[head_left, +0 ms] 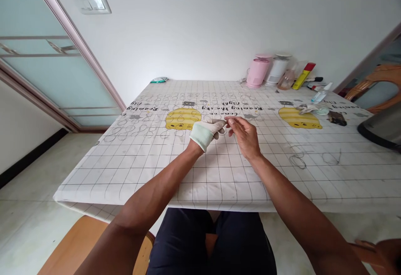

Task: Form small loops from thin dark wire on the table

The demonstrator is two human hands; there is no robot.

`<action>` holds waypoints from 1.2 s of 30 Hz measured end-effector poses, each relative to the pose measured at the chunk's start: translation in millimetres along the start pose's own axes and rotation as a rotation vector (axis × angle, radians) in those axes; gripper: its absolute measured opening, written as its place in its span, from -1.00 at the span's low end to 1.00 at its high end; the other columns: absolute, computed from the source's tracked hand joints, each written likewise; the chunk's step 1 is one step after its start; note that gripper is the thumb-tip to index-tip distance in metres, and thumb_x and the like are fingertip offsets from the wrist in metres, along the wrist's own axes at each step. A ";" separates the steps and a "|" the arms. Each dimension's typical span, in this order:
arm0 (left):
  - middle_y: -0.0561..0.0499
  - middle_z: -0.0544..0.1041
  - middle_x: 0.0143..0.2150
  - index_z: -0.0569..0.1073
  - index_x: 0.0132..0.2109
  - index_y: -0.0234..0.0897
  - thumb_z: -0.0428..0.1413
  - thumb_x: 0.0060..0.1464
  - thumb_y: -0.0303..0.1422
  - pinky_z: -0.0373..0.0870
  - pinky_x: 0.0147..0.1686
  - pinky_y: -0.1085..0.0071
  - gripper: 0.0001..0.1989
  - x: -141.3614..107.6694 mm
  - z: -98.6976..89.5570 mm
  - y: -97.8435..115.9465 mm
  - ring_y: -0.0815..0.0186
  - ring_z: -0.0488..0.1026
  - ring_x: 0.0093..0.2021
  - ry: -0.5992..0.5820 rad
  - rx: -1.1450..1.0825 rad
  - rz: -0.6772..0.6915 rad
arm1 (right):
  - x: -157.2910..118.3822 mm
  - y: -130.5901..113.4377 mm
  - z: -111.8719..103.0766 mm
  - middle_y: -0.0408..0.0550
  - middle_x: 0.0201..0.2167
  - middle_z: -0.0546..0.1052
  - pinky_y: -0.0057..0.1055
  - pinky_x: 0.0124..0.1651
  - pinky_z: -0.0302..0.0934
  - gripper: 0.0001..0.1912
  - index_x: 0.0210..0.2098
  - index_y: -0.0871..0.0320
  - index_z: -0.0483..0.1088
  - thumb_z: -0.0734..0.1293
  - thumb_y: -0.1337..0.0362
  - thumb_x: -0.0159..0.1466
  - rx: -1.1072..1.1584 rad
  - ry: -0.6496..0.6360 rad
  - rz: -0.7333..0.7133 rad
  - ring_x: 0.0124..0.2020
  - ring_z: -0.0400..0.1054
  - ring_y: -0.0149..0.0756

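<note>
Over the middle of the checked tablecloth (188, 170), my left hand (209, 132) wears a pale glove with a light green cuff, its fingers closed in a pinch. Facing it, my bare right hand (244, 136) also pinches with thumb and forefinger, the fingertips of both hands almost meeting. Whatever lies between the fingers is too small to make out. Many thin dark wire loops (123, 131) are spread across the left and far part of the table. On the right lie a loose coil of thin wire (297, 160) and another thin strand (332, 158).
Along the wall stand a pink cylindrical device (257, 72), a white one (277, 71), a clear bottle (286, 79) and a yellow-red box (303, 76). Nearer right are a crumpled glove (315, 109), a small squeeze bottle (321, 93), a dark packet (337, 118) and a dark-rimmed metal object (384, 129).
</note>
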State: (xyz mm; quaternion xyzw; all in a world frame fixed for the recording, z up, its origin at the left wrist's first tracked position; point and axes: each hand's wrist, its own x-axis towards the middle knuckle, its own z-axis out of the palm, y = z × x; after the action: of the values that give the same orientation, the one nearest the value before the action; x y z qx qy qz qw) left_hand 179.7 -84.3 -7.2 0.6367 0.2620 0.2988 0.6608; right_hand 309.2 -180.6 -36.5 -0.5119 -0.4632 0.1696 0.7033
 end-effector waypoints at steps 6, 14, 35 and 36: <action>0.03 0.54 -0.46 0.61 -0.35 -0.30 0.28 0.20 -0.28 0.06 -0.63 0.47 -0.79 -2.5 4.0 -1.4 0.49 0.28 -0.60 -0.047 -0.005 -0.035 | 2.1 1.5 2.0 0.05 0.01 0.66 -0.25 -0.12 0.50 -0.66 -0.16 0.03 0.64 0.45 -0.10 0.40 0.154 -0.015 0.072 0.05 0.55 -0.10; 0.03 0.53 -0.47 0.60 -0.27 -0.35 0.36 0.18 -0.29 0.24 -0.61 0.46 -0.80 1.8 8.0 -9.9 0.45 0.38 -0.61 -0.118 -0.110 -0.169 | 14.5 4.3 -16.9 0.02 -0.23 0.69 -0.16 -0.04 0.53 -0.52 -0.25 0.03 0.43 0.38 -0.26 0.39 0.124 0.039 0.086 -0.10 0.64 -0.12; 0.01 0.55 -0.41 0.59 -0.13 -0.41 0.31 0.23 -0.26 0.19 -0.59 0.47 -0.76 1.7 2.1 -12.6 0.45 0.37 -0.58 -0.262 -0.323 -0.157 | 14.4 3.9 -22.8 0.02 -0.28 0.68 -0.39 -0.47 0.41 -0.49 -0.24 0.08 0.52 0.51 -0.26 0.28 0.229 0.015 0.191 -0.30 0.60 -0.20; 0.01 0.55 -0.40 0.59 -0.10 -0.41 0.31 0.24 -0.27 0.19 -0.58 0.47 -0.75 2.2 2.2 -12.3 0.46 0.37 -0.57 -0.232 -0.335 -0.157 | 12.8 1.6 -22.6 0.02 -0.29 0.68 -0.41 -0.50 0.39 -0.49 -0.22 0.08 0.52 0.49 -0.25 0.30 0.177 0.019 0.175 -0.34 0.59 -0.22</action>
State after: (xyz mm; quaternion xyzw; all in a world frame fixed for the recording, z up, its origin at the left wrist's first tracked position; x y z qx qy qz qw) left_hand 183.5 -84.3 -19.3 0.5258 0.1796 0.2106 0.8043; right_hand 334.8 -183.5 -32.9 -0.4878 -0.3932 0.2660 0.7326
